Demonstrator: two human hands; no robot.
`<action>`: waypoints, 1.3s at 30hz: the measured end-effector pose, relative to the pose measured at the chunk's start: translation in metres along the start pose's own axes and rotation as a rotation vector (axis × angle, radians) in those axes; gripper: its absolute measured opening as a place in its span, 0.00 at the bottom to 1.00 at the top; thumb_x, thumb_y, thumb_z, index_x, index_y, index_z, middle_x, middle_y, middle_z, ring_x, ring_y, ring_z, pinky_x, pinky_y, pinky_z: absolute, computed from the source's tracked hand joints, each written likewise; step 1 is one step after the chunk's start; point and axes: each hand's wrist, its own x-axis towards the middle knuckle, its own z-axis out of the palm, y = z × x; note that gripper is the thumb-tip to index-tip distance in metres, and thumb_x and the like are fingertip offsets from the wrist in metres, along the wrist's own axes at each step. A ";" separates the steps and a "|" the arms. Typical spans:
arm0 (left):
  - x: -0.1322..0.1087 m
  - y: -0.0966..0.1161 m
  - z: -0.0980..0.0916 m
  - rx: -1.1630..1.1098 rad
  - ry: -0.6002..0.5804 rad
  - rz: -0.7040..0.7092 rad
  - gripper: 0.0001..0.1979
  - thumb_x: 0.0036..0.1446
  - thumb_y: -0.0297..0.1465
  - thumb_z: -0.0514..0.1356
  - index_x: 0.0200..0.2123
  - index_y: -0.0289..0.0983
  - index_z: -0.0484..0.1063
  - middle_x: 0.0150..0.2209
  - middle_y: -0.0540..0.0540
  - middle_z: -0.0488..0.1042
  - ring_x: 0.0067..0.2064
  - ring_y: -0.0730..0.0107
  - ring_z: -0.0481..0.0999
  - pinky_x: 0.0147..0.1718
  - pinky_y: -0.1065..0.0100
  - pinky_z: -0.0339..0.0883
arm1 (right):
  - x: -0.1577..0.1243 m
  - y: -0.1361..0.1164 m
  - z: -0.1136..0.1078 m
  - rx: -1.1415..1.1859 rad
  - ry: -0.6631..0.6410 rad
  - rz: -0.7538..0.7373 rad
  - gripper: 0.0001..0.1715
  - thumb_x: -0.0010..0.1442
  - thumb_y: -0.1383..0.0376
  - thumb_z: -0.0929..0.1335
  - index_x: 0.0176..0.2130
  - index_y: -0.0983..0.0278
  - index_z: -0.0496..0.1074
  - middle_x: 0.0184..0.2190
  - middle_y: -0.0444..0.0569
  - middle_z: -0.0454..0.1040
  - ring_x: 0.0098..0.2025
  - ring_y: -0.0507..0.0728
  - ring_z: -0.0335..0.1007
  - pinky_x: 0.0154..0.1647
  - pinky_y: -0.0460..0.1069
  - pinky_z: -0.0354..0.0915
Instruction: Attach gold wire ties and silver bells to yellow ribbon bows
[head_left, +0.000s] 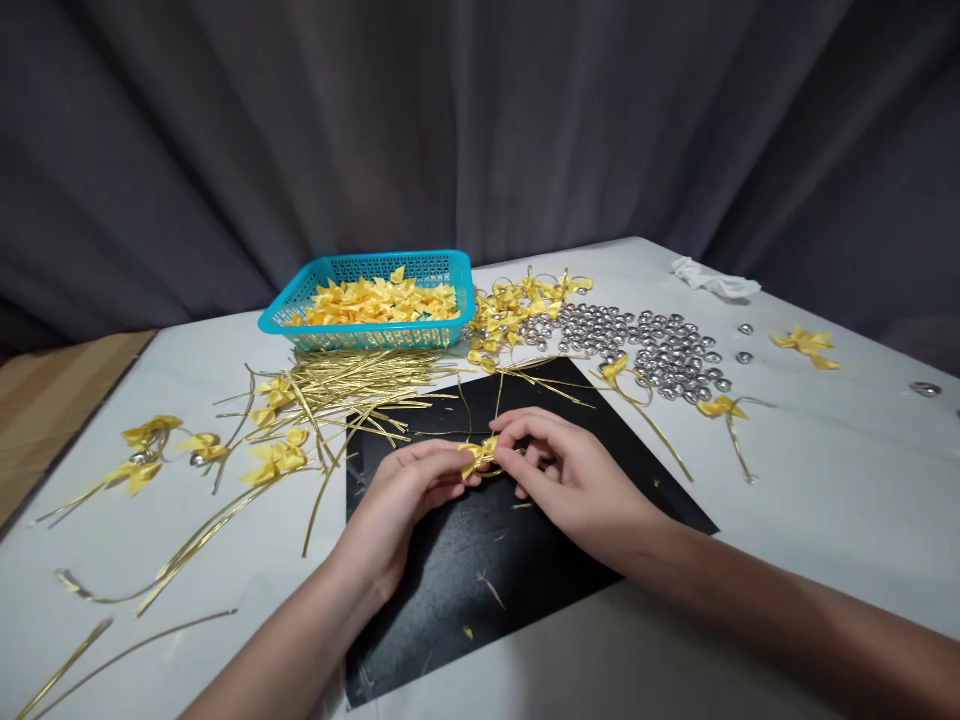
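Note:
Over the black mat (450, 620), my two hands meet at a small yellow ribbon bow (478, 457). My left hand (420, 475) pinches its left end between thumb and fingers. On the other side, the thumb and forefinger of my right hand (562, 470) close on the bow's right end. Thin gold cord runs from the bow, with strands reaching up behind the fingers and a loop under it. My curled fingers hide part of the bow and cord.
Behind stands a blue basket (360, 337) of yellow ribbon bows. Gold cords (360, 380) lie before it. Silver domed pieces (667, 350) spread to the right, near a white cloth (716, 280). Yellow bows with cords (277, 460) lie left. A grey curtain (525, 130) hangs behind the white table (825, 500).

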 end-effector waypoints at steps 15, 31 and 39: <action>0.000 0.001 -0.001 0.046 -0.067 -0.030 0.05 0.42 0.27 0.66 0.24 0.32 0.75 0.27 0.49 0.75 0.33 0.75 0.71 0.37 0.75 0.62 | 0.001 0.001 0.004 0.107 -0.030 0.104 0.06 0.57 0.64 0.65 0.32 0.65 0.69 0.26 0.46 0.71 0.26 0.52 0.68 0.24 0.44 0.62; 0.002 -0.004 0.005 0.267 -0.043 0.038 0.08 0.42 0.28 0.66 0.26 0.31 0.70 0.20 0.54 0.71 0.23 0.83 0.64 0.24 0.79 0.53 | 0.004 -0.002 0.001 0.115 -0.086 0.184 0.05 0.56 0.68 0.65 0.30 0.68 0.70 0.28 0.49 0.71 0.29 0.53 0.68 0.29 0.47 0.64; 0.003 -0.001 -0.004 0.174 -0.094 -0.046 0.12 0.39 0.29 0.67 0.30 0.32 0.73 0.29 0.47 0.77 0.33 0.75 0.73 0.36 0.75 0.63 | 0.006 -0.003 -0.003 0.192 -0.120 0.091 0.03 0.54 0.70 0.66 0.31 0.68 0.70 0.32 0.50 0.72 0.33 0.53 0.71 0.33 0.47 0.68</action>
